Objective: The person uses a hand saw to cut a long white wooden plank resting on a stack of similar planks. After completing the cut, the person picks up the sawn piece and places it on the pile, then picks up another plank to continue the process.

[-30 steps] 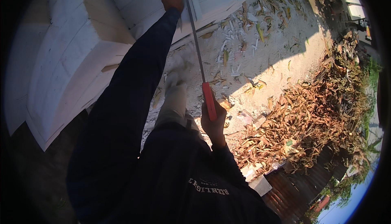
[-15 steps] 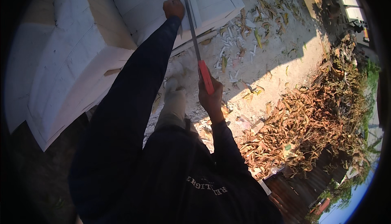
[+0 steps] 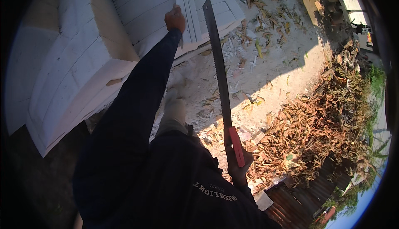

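Note:
My right hand (image 3: 240,161) is wrapped round the red handle of a handsaw (image 3: 219,58). The long dark toothed blade points up and slightly left, clear of the stacked white blocks (image 3: 145,10). Farther up and left, my left hand (image 3: 174,19) is closed at the left edge of a long white strip (image 3: 187,10) lying on these blocks, its thumb side uppermost. Thin parallel lines run along that strip. The undersides of my left fingers are hidden.
More large white blocks (image 3: 79,62) stand at the left. Pale ground (image 3: 274,46) with white scraps and leaves lies right of the stack. A heap of dry brown leaves (image 3: 307,129) and rusty corrugated sheets (image 3: 307,195) are at the right. My leg (image 3: 173,114) stands beside the stack.
My right hand has drawn the handsaw down and right, so its blade is off the white strip. My left hand stays at the strip, slightly lower in the picture.

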`<action>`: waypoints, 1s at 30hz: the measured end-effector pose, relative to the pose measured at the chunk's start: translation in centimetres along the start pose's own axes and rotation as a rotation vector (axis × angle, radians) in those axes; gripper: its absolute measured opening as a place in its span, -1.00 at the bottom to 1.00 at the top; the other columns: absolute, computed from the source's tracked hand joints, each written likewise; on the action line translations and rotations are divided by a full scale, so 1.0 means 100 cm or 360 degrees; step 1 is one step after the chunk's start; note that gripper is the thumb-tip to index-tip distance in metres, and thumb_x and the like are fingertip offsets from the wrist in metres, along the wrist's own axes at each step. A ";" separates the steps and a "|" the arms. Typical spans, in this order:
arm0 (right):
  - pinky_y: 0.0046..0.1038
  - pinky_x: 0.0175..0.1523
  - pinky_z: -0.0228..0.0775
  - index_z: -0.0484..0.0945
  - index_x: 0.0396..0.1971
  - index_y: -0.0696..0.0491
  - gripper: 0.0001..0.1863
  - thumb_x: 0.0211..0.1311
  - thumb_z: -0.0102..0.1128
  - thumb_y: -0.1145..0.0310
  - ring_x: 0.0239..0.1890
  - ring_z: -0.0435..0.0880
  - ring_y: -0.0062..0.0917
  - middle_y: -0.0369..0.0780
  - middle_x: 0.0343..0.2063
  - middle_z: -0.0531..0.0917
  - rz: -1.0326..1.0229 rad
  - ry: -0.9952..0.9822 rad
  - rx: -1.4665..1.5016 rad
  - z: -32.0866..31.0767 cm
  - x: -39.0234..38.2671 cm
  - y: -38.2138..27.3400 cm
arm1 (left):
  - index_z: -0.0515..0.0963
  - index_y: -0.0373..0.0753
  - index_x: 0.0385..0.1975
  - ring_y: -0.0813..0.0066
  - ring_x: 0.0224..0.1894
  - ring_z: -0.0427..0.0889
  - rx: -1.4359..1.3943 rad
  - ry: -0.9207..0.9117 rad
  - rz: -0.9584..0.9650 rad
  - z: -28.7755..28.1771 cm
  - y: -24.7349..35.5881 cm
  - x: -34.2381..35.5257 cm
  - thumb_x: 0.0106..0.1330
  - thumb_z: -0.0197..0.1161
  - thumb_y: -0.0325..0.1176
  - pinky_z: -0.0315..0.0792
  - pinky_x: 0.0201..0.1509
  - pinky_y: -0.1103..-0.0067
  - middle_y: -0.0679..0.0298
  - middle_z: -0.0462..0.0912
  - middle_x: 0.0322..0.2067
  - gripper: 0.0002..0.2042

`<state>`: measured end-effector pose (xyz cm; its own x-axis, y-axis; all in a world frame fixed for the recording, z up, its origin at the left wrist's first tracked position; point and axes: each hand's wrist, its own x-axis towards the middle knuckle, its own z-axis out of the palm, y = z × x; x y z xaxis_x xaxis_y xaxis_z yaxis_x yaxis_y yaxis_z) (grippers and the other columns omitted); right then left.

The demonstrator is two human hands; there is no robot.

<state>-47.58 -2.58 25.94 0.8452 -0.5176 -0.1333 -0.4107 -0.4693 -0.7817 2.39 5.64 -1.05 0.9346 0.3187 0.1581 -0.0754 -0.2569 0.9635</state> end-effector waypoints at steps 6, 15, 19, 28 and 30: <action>-0.52 -0.53 0.01 0.48 -0.59 0.22 -0.73 0.33 0.24 0.50 -0.61 0.27 -0.75 -0.34 -0.72 0.39 -0.0149 0.0540 -0.0232 -0.056 0.003 0.036 | 0.71 -0.40 -0.06 -0.19 -0.32 0.64 0.0103 -0.0124 -0.0186 -0.008 -0.005 0.007 0.55 0.05 -0.02 0.46 -0.16 0.13 -0.23 0.64 -0.46 -0.50; -0.44 -0.54 0.12 0.74 -0.26 0.30 -0.80 0.28 0.34 0.43 -0.59 0.32 -0.76 -0.39 -0.70 0.43 0.0609 0.0597 -0.0325 -0.022 -0.006 0.226 | 0.50 -0.35 0.29 -0.21 -0.18 0.62 0.0628 -0.0276 0.0013 -0.009 -0.007 0.019 0.60 -0.08 -0.03 0.48 -0.07 0.10 -0.20 0.61 -0.25 -0.46; -0.45 -0.53 0.17 0.73 -0.39 0.30 -0.87 0.11 0.26 0.57 -0.58 0.39 -0.77 -0.34 -0.71 0.49 0.0906 0.0501 -0.0201 0.001 -0.065 0.342 | 0.30 -0.56 0.35 -0.15 0.05 0.63 0.0728 -0.0242 0.0007 0.010 0.007 0.070 0.40 0.13 0.25 0.53 0.10 0.19 -0.25 0.61 -0.05 -0.12; -0.34 -0.42 0.45 0.78 -0.43 0.24 -0.72 0.15 0.38 0.27 -0.57 0.67 -0.56 -0.19 -0.66 0.71 0.1728 0.0494 -0.0095 0.004 -0.018 0.356 | 0.06 -0.63 0.37 -0.07 0.16 0.64 0.1155 -0.0497 -0.0763 0.073 0.075 0.171 -0.12 0.61 0.22 0.56 0.24 0.26 -0.27 0.58 0.09 0.26; -0.38 -0.40 0.47 0.78 -0.44 0.24 -0.72 0.19 0.35 0.28 -0.55 0.69 -0.57 -0.22 -0.63 0.73 0.1607 0.0521 0.0273 -0.005 0.023 0.324 | 0.09 -0.62 0.34 -0.06 0.11 0.68 0.1457 -0.0321 -0.0683 0.078 0.070 0.168 -0.11 0.64 0.07 0.57 0.23 0.29 -0.25 0.61 0.08 0.17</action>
<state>-59.13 -19.30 0.66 -0.0013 -0.7881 -0.6155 -0.7926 0.3761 -0.4799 20.23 2.06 6.67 0.8677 0.4100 -0.2810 0.4931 -0.7810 0.3833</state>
